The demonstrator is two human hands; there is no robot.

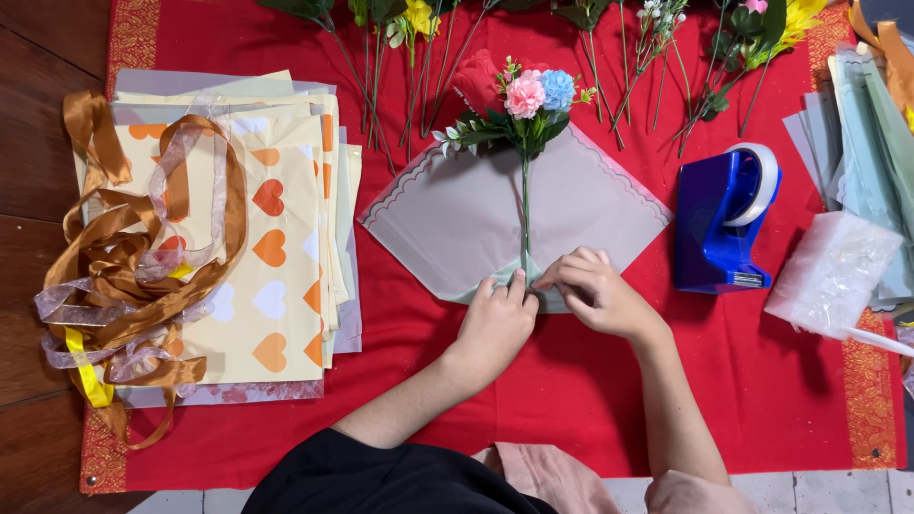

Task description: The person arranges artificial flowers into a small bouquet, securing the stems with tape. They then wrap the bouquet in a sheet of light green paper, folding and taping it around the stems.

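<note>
Grip: left hand and right hand both pinch the bottom fold of the grey wrapping sheet where the stem ends, fingertips almost touching.
Stem: flower sprig runs straight up, away from both hands, blooms at the far end.
Right of grip: blue tape dispenser.
Left of grip: heart-print paper stack, ribbons on top.
Surface: red cloth.

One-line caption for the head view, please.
Both hands, left and right, pinch the bottom fold of grey wrapping paper around a small bouquet on a red cloth, beside a blue tape dispenser.
</note>
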